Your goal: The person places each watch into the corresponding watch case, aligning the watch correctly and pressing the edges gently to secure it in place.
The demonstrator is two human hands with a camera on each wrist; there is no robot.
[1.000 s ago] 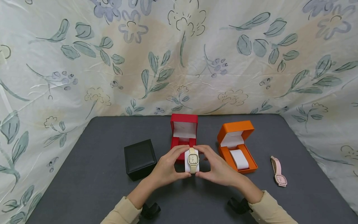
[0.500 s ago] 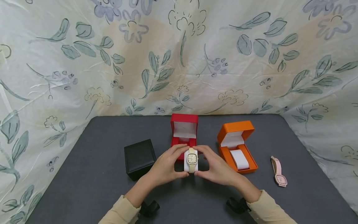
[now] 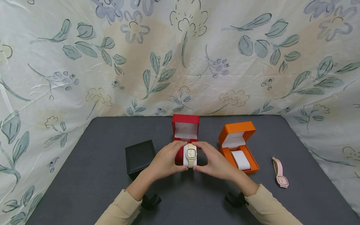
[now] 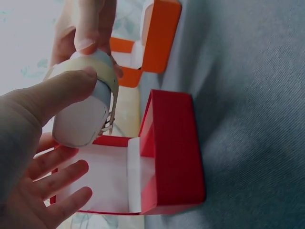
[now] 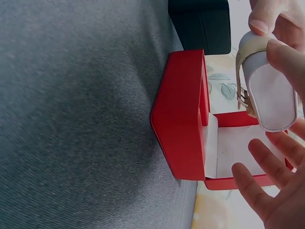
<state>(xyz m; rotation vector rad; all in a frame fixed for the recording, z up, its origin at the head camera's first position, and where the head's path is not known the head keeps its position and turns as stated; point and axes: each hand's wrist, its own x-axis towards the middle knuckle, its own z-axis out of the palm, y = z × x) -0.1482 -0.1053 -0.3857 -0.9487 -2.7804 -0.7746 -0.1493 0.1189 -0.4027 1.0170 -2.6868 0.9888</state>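
Note:
Between both hands is a cream wristwatch (image 3: 191, 153) wrapped around a white watch cushion (image 4: 78, 119). My left hand (image 3: 166, 158) pinches the cushion from the left, thumb at its near end and fingers at its far end. From the other side my right hand (image 3: 215, 161) pinches it the same way. In both wrist views the thumbs lie by the strap, the other fingers are spread, and the buckle hangs at the underside. Just beyond the hands stands a red watch box (image 3: 185, 125), its lid raised and white-lined. The hands and cushion hide part of its base.
An opened orange watch box (image 3: 237, 147) holding a white cushion (image 3: 240, 160) stands to the right. Farther right lies a pink wristwatch (image 3: 280, 173). At the left is a closed black box (image 3: 140, 157). All are on a dark grey table (image 3: 112, 200) before a floral cloth (image 3: 180, 56).
Both hands have carried the cushion with the cream watch slightly forward and left, so it now overlaps the red box's base. The boxes and pink watch have stayed put.

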